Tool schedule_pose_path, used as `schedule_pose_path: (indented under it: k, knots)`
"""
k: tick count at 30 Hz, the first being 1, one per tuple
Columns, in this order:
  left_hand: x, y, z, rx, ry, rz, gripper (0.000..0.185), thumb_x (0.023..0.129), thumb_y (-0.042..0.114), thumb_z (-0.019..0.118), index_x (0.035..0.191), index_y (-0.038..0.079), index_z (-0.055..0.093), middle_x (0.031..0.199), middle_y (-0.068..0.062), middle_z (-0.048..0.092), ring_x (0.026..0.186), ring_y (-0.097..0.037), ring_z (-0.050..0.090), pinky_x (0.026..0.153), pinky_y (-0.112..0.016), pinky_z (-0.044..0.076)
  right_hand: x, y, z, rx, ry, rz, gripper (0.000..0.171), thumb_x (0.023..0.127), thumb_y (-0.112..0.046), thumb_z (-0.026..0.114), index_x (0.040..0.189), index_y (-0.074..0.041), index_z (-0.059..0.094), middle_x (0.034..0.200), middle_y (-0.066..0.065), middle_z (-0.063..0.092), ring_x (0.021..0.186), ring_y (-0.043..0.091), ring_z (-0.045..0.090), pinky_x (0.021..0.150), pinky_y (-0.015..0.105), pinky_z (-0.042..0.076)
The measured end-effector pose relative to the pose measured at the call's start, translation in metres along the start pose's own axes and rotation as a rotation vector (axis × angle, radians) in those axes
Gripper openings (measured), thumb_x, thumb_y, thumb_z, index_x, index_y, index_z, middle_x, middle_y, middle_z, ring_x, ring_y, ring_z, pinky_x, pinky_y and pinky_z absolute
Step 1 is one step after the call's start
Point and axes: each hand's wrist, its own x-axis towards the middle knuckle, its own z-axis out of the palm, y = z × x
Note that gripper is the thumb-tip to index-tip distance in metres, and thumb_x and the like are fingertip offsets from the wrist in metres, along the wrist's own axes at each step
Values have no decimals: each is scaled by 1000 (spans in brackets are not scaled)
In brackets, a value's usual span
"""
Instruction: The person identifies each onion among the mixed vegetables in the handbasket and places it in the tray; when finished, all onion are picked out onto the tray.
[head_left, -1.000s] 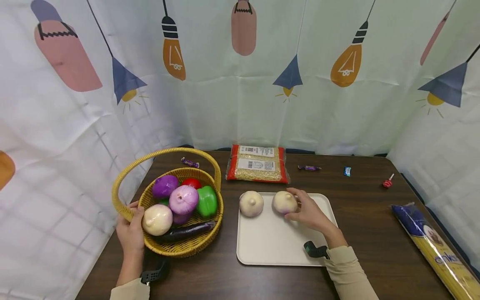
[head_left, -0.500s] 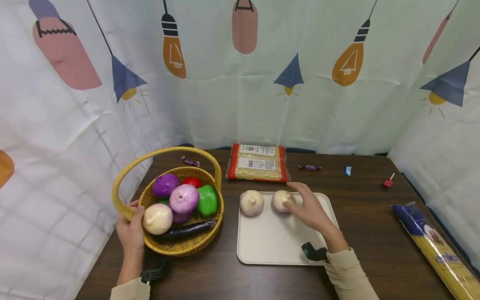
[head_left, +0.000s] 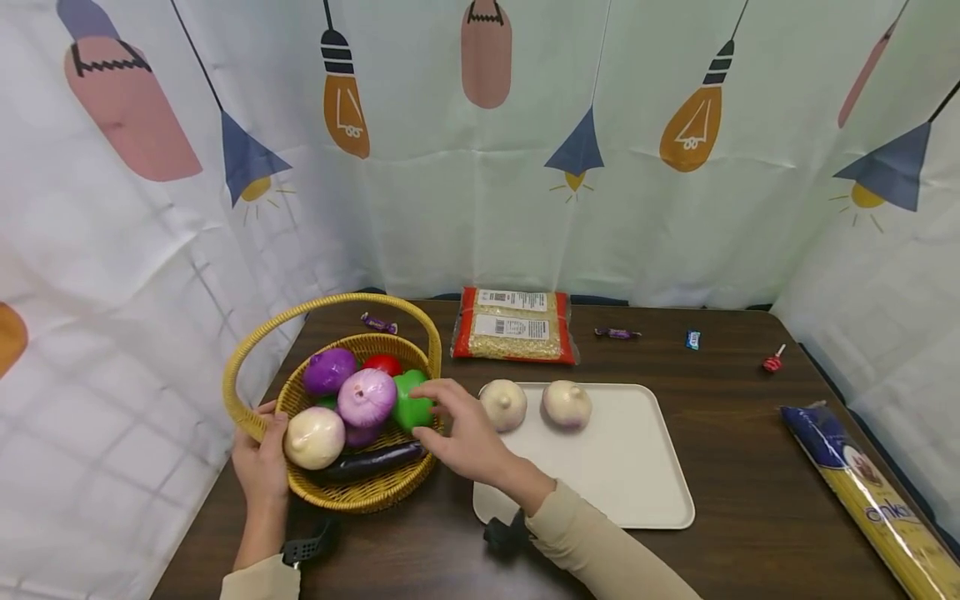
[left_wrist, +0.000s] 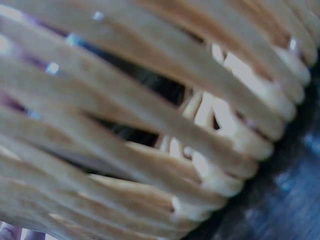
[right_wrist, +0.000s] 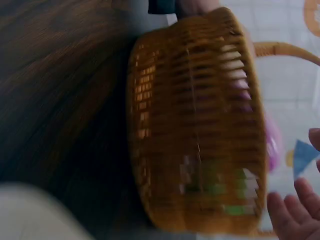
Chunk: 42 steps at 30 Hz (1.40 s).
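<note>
My left hand (head_left: 260,462) grips the left side of a yellow wicker basket (head_left: 367,502), thumb over the rim near the handle base. In the basket lie a turnip (head_left: 315,438), a pale purple onion (head_left: 367,398), a darker purple vegetable (head_left: 330,372), a red tomato (head_left: 383,364), a green bell pepper (head_left: 407,403) and an eggplant (head_left: 367,463). My right hand (head_left: 472,437) hovers at the basket's right rim with fingers spread, fingertips overlapping the pepper. The right wrist view shows the fingers (right_wrist: 282,217) beside the basket rim. Only blurred weave (left_wrist: 150,110) fills the left wrist view.
A cream tray (head_left: 637,467) right of the basket bears two turnips (head_left: 566,405), one partly behind my right hand. Behind it lies a red-edged grain bag (head_left: 514,326). Wrapped candies (head_left: 617,333), a lollipop (head_left: 773,360) and a pasta pack (head_left: 870,500) lie farther out.
My right hand has let go of the right-hand turnip on the tray and moved left to the basket's right rim. The left hand keeps its hold on the basket.
</note>
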Motion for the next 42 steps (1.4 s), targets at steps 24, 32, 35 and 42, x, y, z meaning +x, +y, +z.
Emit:
schedule_pose_path:
  k: [24, 32, 35, 42]
  knots:
    - [0, -2, 1, 30, 14, 5, 10, 94, 14, 62, 89, 6, 61, 110, 4, 61, 99, -6, 53, 82, -12, 38, 26, -1, 33, -202, 30, 118, 74, 79, -50, 76, 142, -23, 46, 132, -6, 52, 115, 8, 54, 93, 30, 48]
    - [3, -1, 2, 5, 22, 10, 10, 93, 14, 63, 89, 5, 61, 109, 4, 62, 99, -7, 53, 83, -12, 38, -10, 2, -23, -72, 141, 137, 80, 74, -35, 85, 142, -23, 44, 131, -5, 47, 115, 12, 51, 91, 35, 49]
    - [2, -1, 1, 0, 24, -2, 10, 93, 14, 63, 87, 6, 61, 109, 4, 62, 99, -7, 53, 82, -12, 39, -25, 5, -45, -111, 170, 166, 83, 71, -32, 87, 142, -29, 45, 127, -2, 44, 115, 15, 49, 91, 39, 49]
    - [2, -2, 1, -1, 15, -9, 11, 93, 14, 63, 86, 7, 60, 111, 3, 61, 100, -7, 53, 82, -12, 39, -51, 15, -91, -202, 226, 224, 77, 69, -30, 89, 136, -23, 51, 129, -1, 45, 116, 19, 51, 92, 44, 49]
